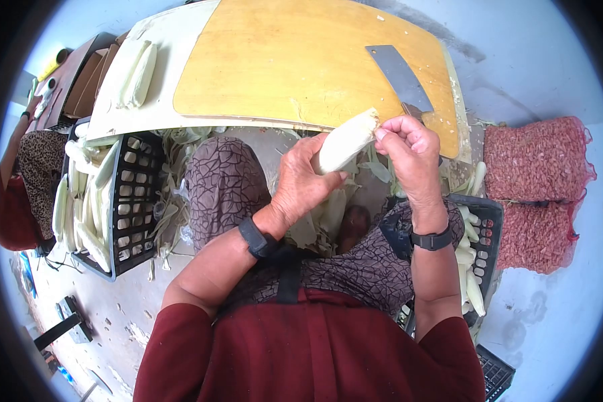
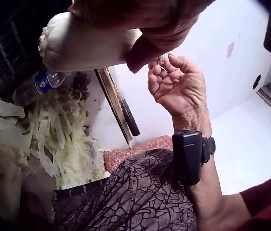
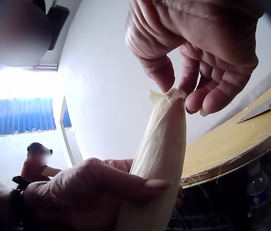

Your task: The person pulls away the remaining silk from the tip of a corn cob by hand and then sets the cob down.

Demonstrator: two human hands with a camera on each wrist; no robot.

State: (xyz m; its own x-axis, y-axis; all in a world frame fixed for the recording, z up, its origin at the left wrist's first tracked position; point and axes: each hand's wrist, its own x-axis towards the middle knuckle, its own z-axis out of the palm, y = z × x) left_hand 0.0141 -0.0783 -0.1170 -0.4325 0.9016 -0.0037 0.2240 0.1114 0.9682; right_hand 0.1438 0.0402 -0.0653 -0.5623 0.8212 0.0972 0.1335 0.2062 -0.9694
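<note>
An ear of corn [image 1: 347,142] in pale husk is held over the gap between the knees and the table edge. My left hand [image 1: 303,179] grips its lower part, thumb along the near side. With thumb and index finger, my right hand [image 1: 410,149] pinches the husk at the ear's upper end. The right wrist view shows the ear [image 3: 159,144] tilted upward, a loose husk flap [image 3: 157,96] at the pinched tip. In the left wrist view the ear's rounded end [image 2: 54,43] points left, while the right hand [image 2: 178,86] shows palm and curled fingers.
A cleaver [image 1: 402,77] lies on the yellow board [image 1: 275,60]; husked ears [image 1: 138,74] lie at its left. Black crates [image 1: 137,201] of corn flank the knees. Stripped husks [image 2: 61,139] litter the floor. Red mesh sacks [image 1: 539,161] stand right; another person [image 1: 30,161] sits left.
</note>
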